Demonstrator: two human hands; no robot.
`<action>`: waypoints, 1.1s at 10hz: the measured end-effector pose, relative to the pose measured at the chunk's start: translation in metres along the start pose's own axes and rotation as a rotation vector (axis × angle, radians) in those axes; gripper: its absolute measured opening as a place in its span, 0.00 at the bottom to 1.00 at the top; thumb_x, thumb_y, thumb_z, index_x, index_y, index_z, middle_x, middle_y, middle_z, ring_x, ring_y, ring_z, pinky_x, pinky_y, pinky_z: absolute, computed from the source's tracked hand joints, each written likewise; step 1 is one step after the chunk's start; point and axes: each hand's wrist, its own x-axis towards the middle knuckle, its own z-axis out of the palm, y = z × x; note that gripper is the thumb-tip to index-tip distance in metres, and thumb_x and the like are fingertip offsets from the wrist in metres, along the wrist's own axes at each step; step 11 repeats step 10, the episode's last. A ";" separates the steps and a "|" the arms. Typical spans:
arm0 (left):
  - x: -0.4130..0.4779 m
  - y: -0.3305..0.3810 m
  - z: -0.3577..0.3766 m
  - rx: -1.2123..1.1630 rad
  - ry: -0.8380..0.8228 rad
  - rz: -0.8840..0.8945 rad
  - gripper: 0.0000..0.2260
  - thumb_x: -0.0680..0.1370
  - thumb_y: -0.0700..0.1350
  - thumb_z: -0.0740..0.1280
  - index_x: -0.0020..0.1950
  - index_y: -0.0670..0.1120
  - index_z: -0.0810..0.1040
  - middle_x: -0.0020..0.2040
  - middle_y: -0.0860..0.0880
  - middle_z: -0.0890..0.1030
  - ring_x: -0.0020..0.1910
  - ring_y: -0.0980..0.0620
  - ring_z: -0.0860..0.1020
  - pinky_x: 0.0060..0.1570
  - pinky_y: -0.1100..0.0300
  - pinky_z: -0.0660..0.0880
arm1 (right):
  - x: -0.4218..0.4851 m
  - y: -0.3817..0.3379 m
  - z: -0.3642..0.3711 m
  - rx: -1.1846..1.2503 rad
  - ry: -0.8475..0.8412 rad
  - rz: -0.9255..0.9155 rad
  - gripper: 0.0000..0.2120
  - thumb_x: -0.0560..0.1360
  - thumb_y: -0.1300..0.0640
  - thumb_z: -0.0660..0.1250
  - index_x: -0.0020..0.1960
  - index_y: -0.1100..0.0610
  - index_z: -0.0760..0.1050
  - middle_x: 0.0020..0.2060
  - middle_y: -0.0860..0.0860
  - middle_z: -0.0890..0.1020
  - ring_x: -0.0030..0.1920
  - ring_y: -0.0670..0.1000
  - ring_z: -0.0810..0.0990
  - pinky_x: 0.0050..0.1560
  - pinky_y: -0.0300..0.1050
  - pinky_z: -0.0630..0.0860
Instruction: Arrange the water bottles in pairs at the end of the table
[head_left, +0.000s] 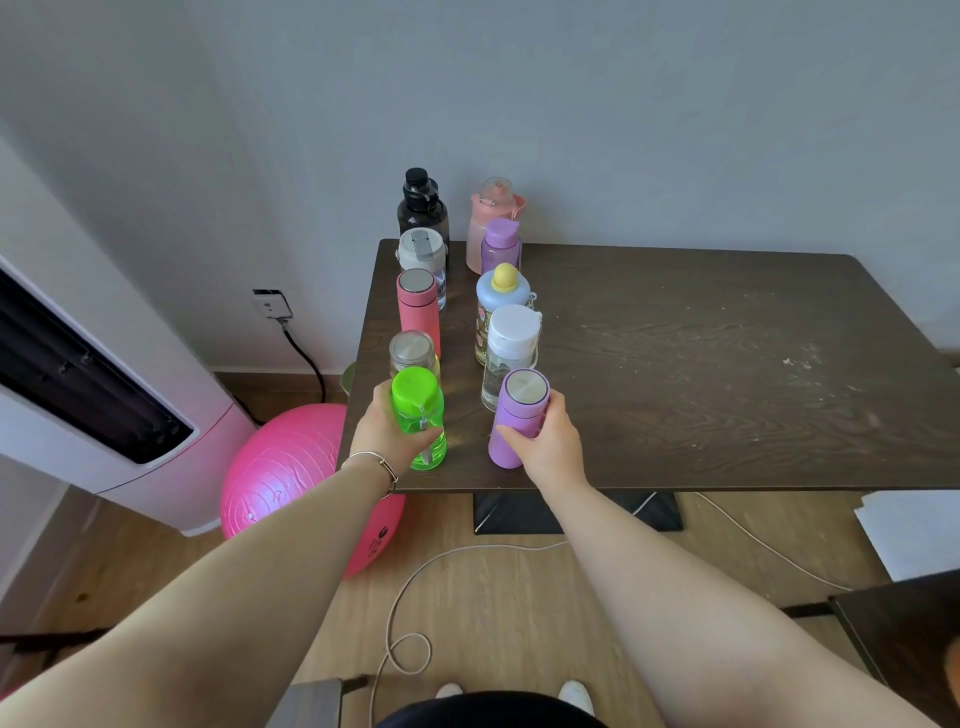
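Note:
Two rows of water bottles run along the left end of the dark wooden table (701, 364). My left hand (382, 431) grips a green bottle (422, 415) at the near end of the left row. My right hand (545, 441) grips a purple flask (519, 415) at the near end of the right row. Behind the green one stand a clear glass bottle (411, 352), a red flask (418, 306), a grey-lidded bottle (422, 252) and a black bottle (422, 208). Behind the purple flask stand a white-capped bottle (511, 348), a yellow-capped bottle (503, 296), a small purple bottle (500, 244) and a pink jug (491, 218).
A pink exercise ball (291, 483) lies on the floor left of the table, beside a white appliance (119, 405). A wall socket with a black cable (272, 304) is behind it. A white cord (415, 597) loops across the wooden floor. White sheets (914, 530) lie at the right.

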 end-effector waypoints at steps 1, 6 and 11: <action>-0.001 0.002 -0.002 -0.017 -0.008 0.033 0.40 0.65 0.51 0.79 0.71 0.50 0.62 0.62 0.47 0.77 0.58 0.44 0.77 0.50 0.56 0.73 | 0.001 0.001 -0.002 -0.021 -0.010 -0.005 0.37 0.70 0.55 0.79 0.73 0.55 0.65 0.67 0.52 0.77 0.64 0.55 0.78 0.57 0.45 0.74; -0.002 0.027 -0.023 0.096 0.074 0.196 0.38 0.68 0.60 0.74 0.72 0.49 0.63 0.69 0.47 0.70 0.67 0.46 0.70 0.63 0.48 0.72 | -0.006 0.006 -0.024 -0.301 -0.046 -0.100 0.41 0.71 0.53 0.78 0.78 0.53 0.60 0.73 0.52 0.70 0.72 0.55 0.71 0.64 0.53 0.75; -0.002 0.092 -0.015 0.502 0.086 0.501 0.36 0.73 0.62 0.67 0.76 0.50 0.58 0.77 0.47 0.61 0.76 0.45 0.58 0.76 0.44 0.51 | 0.000 0.005 -0.090 -0.866 0.111 -0.279 0.35 0.78 0.48 0.71 0.78 0.58 0.60 0.73 0.56 0.71 0.76 0.57 0.65 0.78 0.55 0.58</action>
